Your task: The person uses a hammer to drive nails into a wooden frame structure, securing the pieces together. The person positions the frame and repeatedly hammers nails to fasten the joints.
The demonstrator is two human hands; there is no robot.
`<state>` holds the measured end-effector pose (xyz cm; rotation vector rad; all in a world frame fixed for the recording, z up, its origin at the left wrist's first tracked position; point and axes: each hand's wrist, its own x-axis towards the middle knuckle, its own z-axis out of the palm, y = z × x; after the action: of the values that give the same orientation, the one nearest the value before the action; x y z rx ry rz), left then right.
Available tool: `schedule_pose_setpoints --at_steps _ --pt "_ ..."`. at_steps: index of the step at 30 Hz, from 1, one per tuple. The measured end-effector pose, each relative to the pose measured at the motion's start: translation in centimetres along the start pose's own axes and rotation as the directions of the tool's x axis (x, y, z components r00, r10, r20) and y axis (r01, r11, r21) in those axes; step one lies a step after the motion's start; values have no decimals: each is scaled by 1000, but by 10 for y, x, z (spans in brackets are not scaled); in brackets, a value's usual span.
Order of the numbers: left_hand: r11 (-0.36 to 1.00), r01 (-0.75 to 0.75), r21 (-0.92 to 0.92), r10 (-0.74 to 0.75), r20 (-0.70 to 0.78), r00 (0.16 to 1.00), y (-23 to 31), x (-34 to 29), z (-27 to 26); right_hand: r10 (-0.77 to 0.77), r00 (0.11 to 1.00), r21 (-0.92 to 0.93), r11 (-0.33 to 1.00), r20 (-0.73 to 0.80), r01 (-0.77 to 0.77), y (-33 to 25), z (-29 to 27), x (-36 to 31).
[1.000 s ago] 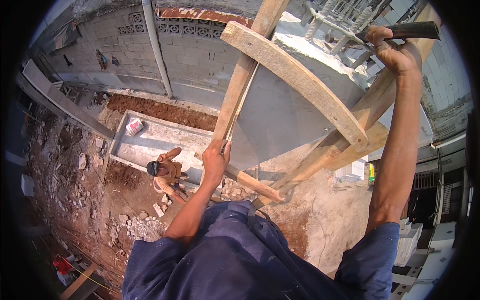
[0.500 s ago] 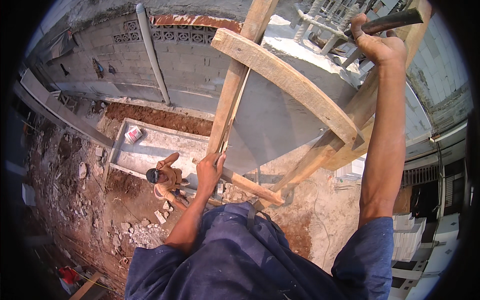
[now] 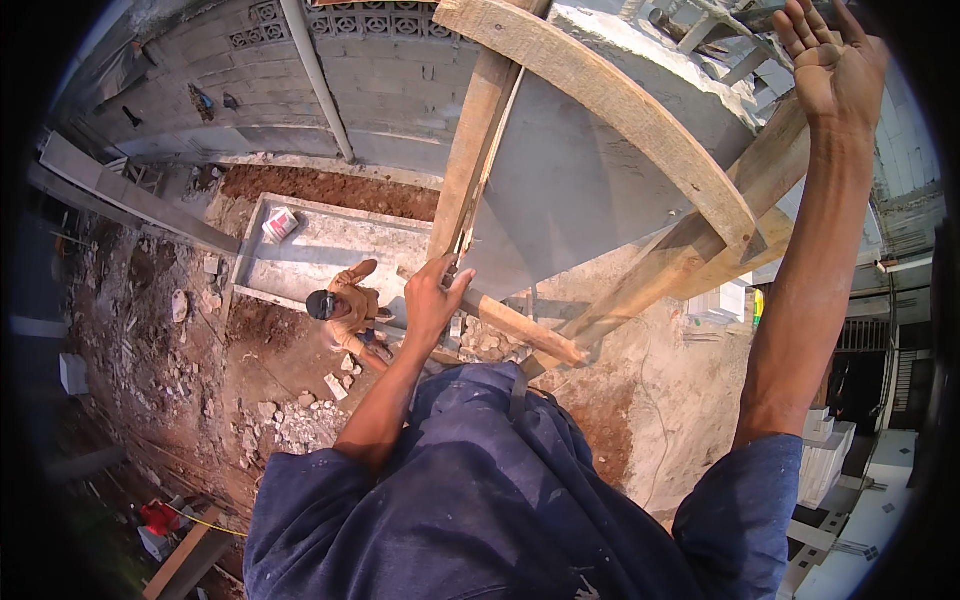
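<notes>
My left hand [image 3: 436, 302] is closed around the lower part of an upright wooden post [image 3: 478, 150], beside a splintered strip along its edge. Raised at the upper right, my right hand [image 3: 838, 68] shows its palm, with fingers apart and nothing seen in them. Just left of its fingers is a dark, bar-like object [image 3: 752, 20], partly cut off by the frame's top. A curved wooden board [image 3: 610, 95] spans from the post to a slanting beam [image 3: 690, 255]. Below my left hand, a short wooden crosspiece [image 3: 510, 325] runs toward that beam.
A co-worker [image 3: 350, 310] stands far below on the left, beside a long concrete trough [image 3: 340, 215] holding a white bucket [image 3: 280, 224]. Rubble [image 3: 300, 425] lies on the ground. Steel bars [image 3: 700, 35] rise from the concrete at upper right. A block wall [image 3: 390, 110] stands behind.
My right hand has moved up and right and opened; the dark-handled tool it held is no longer in it. My left hand stays on the post. The view has shifted slightly.
</notes>
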<state>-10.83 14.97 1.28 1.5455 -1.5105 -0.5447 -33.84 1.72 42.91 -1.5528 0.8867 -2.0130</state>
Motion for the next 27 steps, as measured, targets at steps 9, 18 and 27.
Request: schedule_pose_setpoints --at_steps 9,18,27 --pt "998 -51 43 57 -152 987 8 13 7 -104 994 -202 975 -38 94 -8 -3 -4" --pt "995 -50 88 61 -122 991 9 16 7 -48 999 -239 970 -1 46 1 -21 16" --pt "991 -90 95 100 -117 988 13 17 -1 -280 959 -388 879 53 278 15 -44 -74"
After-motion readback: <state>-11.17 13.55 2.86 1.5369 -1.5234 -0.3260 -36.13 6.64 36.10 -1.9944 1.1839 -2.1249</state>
